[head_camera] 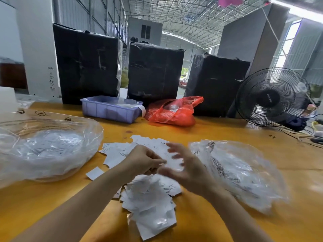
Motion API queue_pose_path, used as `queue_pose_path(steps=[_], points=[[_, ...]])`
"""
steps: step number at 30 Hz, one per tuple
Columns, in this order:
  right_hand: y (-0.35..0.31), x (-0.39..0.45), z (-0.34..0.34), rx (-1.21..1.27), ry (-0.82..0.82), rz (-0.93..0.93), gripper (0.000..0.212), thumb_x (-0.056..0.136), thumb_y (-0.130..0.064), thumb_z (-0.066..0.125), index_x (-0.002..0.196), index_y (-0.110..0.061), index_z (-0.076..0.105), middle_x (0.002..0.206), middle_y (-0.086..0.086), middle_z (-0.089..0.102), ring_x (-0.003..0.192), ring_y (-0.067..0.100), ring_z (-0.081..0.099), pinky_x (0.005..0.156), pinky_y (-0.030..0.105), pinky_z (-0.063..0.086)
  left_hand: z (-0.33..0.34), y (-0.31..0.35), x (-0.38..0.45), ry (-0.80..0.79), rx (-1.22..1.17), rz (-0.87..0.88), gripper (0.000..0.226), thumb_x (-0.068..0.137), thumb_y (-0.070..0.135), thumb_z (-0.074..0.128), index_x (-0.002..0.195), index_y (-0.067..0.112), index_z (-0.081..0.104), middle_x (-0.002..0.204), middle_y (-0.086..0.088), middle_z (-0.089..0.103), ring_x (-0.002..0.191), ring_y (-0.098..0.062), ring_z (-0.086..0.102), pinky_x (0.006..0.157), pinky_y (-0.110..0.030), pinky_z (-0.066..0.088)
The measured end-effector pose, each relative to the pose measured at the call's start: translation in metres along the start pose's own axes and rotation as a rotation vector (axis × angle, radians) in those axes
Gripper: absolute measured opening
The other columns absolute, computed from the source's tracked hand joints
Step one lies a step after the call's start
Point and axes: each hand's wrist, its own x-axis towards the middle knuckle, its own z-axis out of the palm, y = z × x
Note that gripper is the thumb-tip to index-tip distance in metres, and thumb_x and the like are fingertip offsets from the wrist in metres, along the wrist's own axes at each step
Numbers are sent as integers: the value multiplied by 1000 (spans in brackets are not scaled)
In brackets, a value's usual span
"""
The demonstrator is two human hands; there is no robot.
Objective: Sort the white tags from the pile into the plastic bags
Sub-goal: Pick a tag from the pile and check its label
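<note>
At centre frame, a person's two bare hands meet over a pile of white tags scattered on a yellow worktop. The left hand has its fingers curled in a grip on what appears to be a tag or two, though blur makes the hold hard to read. The right hand, smeared by motion, has its fingers spread and released, hovering just above the tags. A clear plastic bag holding tags lies at the left of the frame; a second clear bag, also with tags inside, lies at the right, just beside the right hand. Toward the back of the worktop sit a lilac bin and a red bag, with three black-wrapped boxes behind them. A black fan stands at the right edge.
</note>
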Motion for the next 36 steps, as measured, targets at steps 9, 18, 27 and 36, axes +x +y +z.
queue_pose_path(steps=[9, 18, 27, 36], points=[[7, 4, -7, 744, 63, 443, 43, 64, -31, 76, 103, -15, 64, 79, -1, 71, 67, 6, 66, 62, 23, 49, -12, 7, -1, -130, 182, 43, 12, 81, 12, 71, 87, 22, 70, 69, 6, 66, 65, -5, 58, 57, -15, 46], [3, 3, 0, 894, 130, 437, 6, 81, 8, 64, 79, 3, 65, 67, 13, 64, 57, 16, 66, 56, 19, 53, -5, 8, 3, 125, -266, 53, 33, 76, 11, 76, 106, 6, 63, 78, -6, 68, 60, -9, 60, 53, -16, 48], [5, 3, 7, 579, 271, 253, 3, 86, 0, 64, 83, -1, 65, 74, 12, 68, 63, 19, 68, 63, 27, 58, 2, 7, 3, 176, -570, -30, 7, 80, 7, 70, 84, 4, 66, 75, -7, 72, 64, -14, 70, 59, -20, 52], [32, 5, 12, -262, 110, 107, 23, 95, -16, 53, 115, -10, 64, 112, 3, 64, 94, 13, 57, 78, 16, 41, -19, -3, 10, 342, -488, 16, 10, 77, -3, 71, 73, 4, 65, 64, -8, 67, 43, -5, 58, 44, -13, 45]])
